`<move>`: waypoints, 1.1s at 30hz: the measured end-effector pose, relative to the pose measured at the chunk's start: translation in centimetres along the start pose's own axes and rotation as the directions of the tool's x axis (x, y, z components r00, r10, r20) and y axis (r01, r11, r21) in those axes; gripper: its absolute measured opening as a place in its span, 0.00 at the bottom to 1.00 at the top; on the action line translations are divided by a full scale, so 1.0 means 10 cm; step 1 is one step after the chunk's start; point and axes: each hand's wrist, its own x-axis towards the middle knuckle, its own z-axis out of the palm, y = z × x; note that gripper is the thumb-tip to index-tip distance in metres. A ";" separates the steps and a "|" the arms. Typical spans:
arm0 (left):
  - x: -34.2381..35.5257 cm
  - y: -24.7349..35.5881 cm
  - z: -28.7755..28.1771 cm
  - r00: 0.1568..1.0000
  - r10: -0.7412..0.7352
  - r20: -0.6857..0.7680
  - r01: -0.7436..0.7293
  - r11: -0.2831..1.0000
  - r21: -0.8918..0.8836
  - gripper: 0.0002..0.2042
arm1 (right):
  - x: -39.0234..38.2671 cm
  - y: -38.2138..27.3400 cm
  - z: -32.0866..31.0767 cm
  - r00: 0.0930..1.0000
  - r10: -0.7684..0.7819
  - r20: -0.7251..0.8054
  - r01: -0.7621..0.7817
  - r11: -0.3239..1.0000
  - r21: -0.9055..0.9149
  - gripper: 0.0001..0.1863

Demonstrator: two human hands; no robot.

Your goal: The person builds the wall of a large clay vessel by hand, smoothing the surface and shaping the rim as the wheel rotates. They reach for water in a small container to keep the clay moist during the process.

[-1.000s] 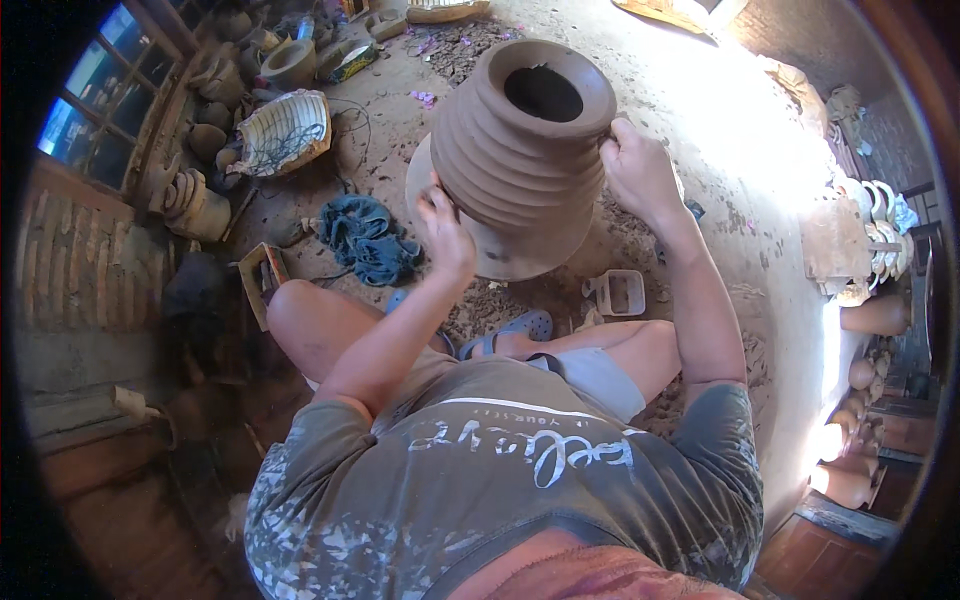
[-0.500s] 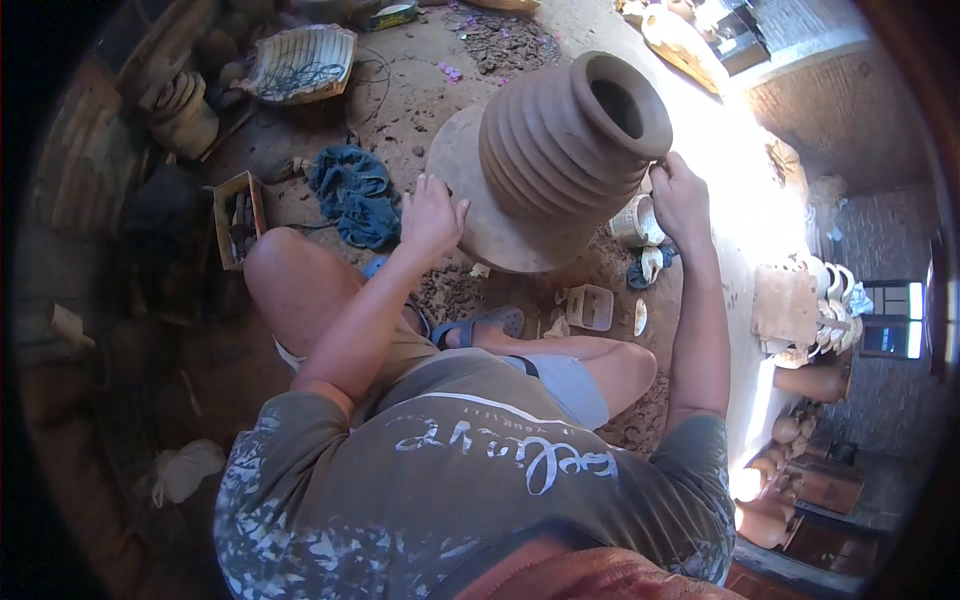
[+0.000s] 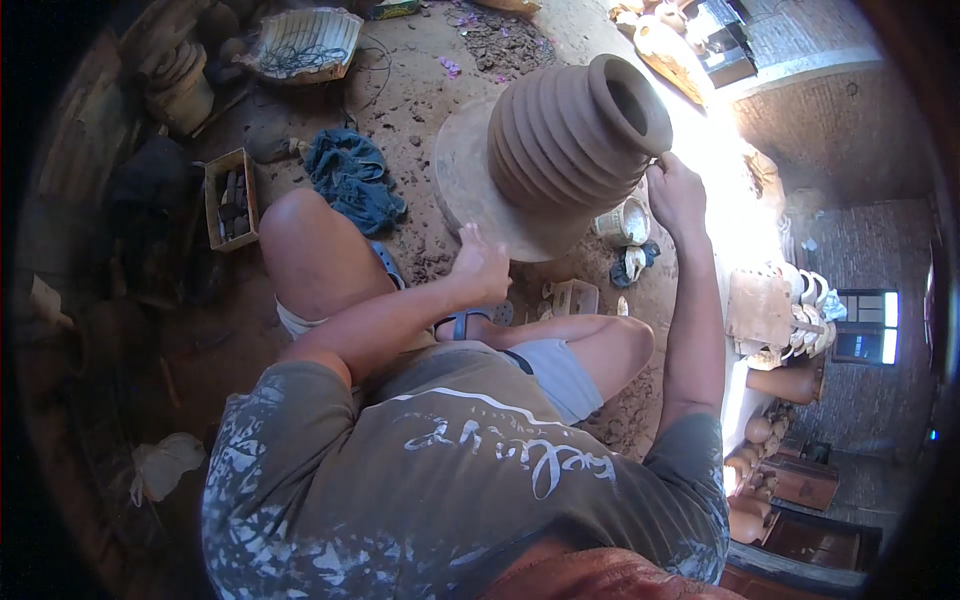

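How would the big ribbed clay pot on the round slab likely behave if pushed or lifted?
The ribbed clay pot looks bulky, so probably heavy. It may be unfired, so possibly fragile or deformable. Both hands, left hand and right hand, steady it, hinting it could tip.

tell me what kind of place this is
Most likely a small pottery workshop with an earthen floor. The person's left hand and right hand are at a big ribbed clay pot on a round wheel, and fired pots stand along the wall.
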 end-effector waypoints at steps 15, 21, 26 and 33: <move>-0.01 0.30 0.16 0.928 0.348 -0.136 -0.370 0.807 -0.460 0.29 | -0.02 -0.12 -0.01 0.999 -0.011 -0.051 0.004 0.991 -0.137 0.19; 0.00 0.05 0.10 0.979 0.199 -0.042 -0.114 0.365 -0.924 0.36 | -0.42 -0.72 -0.25 0.985 -0.171 0.000 0.171 0.984 0.058 0.16; -0.29 -0.03 -0.32 0.906 0.422 -0.029 0.187 -0.460 -0.868 0.51 | -1.33 -0.59 0.23 0.877 -0.443 -0.187 0.480 0.794 0.373 0.16; -0.34 0.07 -0.46 0.923 0.267 0.278 0.160 0.390 -0.907 0.49 | -2.02 0.11 0.71 0.829 -0.501 -0.249 0.558 0.773 0.304 0.14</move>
